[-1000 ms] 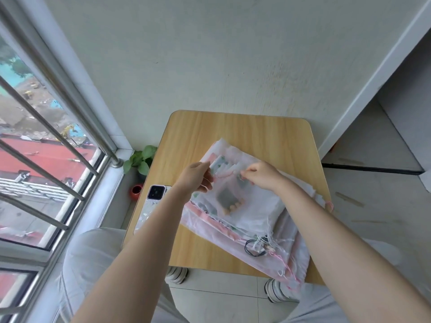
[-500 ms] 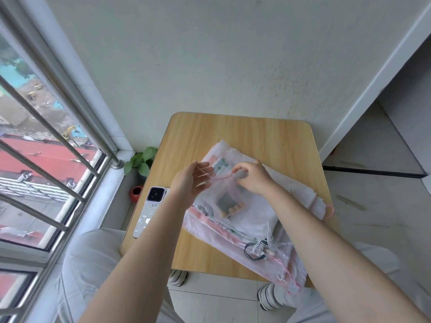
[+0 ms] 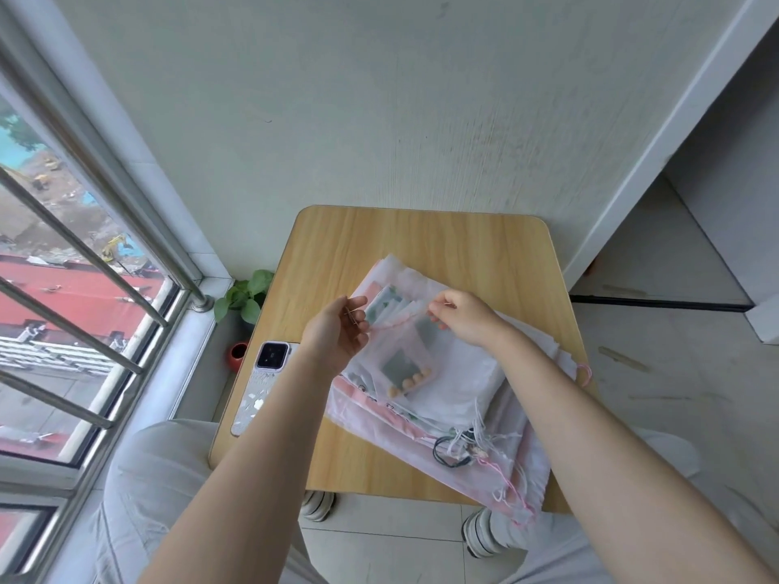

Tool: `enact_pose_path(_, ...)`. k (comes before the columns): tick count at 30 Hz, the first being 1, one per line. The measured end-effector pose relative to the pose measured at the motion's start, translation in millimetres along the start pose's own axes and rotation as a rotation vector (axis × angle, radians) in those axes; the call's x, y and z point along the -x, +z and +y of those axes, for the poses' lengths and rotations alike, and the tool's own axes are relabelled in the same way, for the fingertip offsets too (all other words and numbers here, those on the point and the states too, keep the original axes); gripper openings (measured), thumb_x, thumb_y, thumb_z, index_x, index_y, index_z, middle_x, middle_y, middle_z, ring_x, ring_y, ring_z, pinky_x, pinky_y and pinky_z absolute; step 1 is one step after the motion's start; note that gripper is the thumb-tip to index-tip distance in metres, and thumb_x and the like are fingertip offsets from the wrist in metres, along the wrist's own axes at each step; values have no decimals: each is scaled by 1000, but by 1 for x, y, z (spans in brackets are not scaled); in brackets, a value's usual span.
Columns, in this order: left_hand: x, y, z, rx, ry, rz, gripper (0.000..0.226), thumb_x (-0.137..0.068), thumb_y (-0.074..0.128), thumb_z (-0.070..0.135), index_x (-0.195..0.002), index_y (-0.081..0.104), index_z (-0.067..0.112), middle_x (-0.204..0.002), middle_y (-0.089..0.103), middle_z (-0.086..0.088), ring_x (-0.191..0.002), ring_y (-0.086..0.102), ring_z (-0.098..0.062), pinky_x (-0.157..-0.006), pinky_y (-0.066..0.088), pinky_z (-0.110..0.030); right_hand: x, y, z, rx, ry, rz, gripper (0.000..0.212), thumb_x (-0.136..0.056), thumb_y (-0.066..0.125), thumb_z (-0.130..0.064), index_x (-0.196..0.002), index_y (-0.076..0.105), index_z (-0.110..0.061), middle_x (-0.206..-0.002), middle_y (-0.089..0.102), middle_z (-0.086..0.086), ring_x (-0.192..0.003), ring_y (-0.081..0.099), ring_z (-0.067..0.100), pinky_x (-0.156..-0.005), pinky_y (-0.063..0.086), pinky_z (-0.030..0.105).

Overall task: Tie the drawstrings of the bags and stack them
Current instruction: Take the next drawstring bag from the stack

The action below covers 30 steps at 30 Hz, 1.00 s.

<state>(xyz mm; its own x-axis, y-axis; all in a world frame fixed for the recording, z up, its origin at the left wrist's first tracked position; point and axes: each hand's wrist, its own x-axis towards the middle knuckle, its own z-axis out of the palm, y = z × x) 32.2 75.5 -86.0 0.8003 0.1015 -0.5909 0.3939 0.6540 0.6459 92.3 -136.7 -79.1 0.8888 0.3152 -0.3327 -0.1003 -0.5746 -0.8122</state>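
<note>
A small sheer pink drawstring bag (image 3: 402, 356), with a dark card and pale beads inside, hangs just above a pile of sheer white and pink bags (image 3: 455, 394) on the wooden table (image 3: 421, 238). My left hand (image 3: 341, 335) pinches the bag's top left edge. My right hand (image 3: 463, 316) pinches its top right edge, and the pink drawstring hem stretches between them. Knotted white, pink and black cords (image 3: 463, 446) lie at the pile's near end.
A phone (image 3: 263, 383) in a pale case lies at the table's left edge. A potted plant (image 3: 244, 297) and a red pot (image 3: 238, 356) stand on the floor by the barred window (image 3: 84, 288). My knees and shoes sit under the near edge.
My hands have lifted the small bag's top off the pile and drawn apart, stretching its hem. The left hand has turned palm-up.
</note>
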Motion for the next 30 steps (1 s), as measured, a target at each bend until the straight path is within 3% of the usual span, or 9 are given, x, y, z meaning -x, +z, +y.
enact_pose_path(8,10,3,-2,534,-36,-8,37,-105,38,19,-77,58,4,-85,70,-13,-94,71,-33,-74,61,-34,4,4,-1,-869,275,221,22,-97,54,-14,-76,54,-7,-73,62,12,-63,61,23,-60,51,31)
enact_pose_path(10,13,1,-2,725,-33,16,38,-105,38,19,-75,56,3,-77,68,-12,-84,72,-33,-86,58,-36,4,9,-2,-1054,348,270,21,-98,48,-8,-77,50,-5,-79,61,15,-70,62,25,-67,54,33)
enact_pose_path(12,12,-3,-3,802,-45,69,38,-105,39,19,-74,54,4,-64,60,-7,-62,68,-24,-78,58,-31,3,10,-2,-1212,388,309,19,-98,38,-4,-81,48,-6,-89,61,19,-80,64,28,-82,54,38)
enact_pose_path(14,9,-8,-4,719,-79,111,37,-104,38,21,-71,50,9,-54,45,1,-50,48,-13,-51,48,-22,0,9,-1,-1419,394,323,20,-95,26,-1,-92,45,-6,-97,62,19,-85,65,30,-90,51,44)
enact_pose_path(16,8,-10,-6,553,-90,125,37,-104,35,21,-69,43,13,-50,30,4,-42,29,-10,-38,30,-18,-4,11,1,-1582,404,361,24,-94,22,-1,-89,43,-10,-82,61,14,-70,63,25,-76,54,41)
enact_pose_path(19,8,-5,-3,202,-38,225,38,-104,37,22,-67,43,14,-46,24,6,-36,19,-9,-34,15,-19,-2,14,-6,-1364,445,299,25,-90,22,-2,-72,33,-17,-48,33,-2,-36,28,11,-38,28,20)
enact_pose_path(24,12,10,2,-511,148,358,27,-95,41,19,-70,51,13,-48,35,0,-36,26,-13,-43,25,-22,6,25,-23,-556,315,222,15,-89,28,-10,-83,42,-14,-55,24,-4,-43,17,11,-39,15,20)
enact_pose_path(27,15,15,6,-494,219,263,31,-99,42,22,-73,56,12,-51,37,3,-43,30,-12,-44,27,-23,10,25,-31,-312,196,116,5,-92,43,-20,-93,46,-16,-59,30,-3,-44,22,10,-41,18,20)
enact_pose_path(30,19,19,15,-471,265,120,37,-103,42,28,-81,67,11,-60,50,2,-52,45,-13,-52,36,-24,18,25,-36,-179,99,-125,22,-89,66,-33,-99,57,-16,-60,45,-4,-48,35,11,-44,25,22)
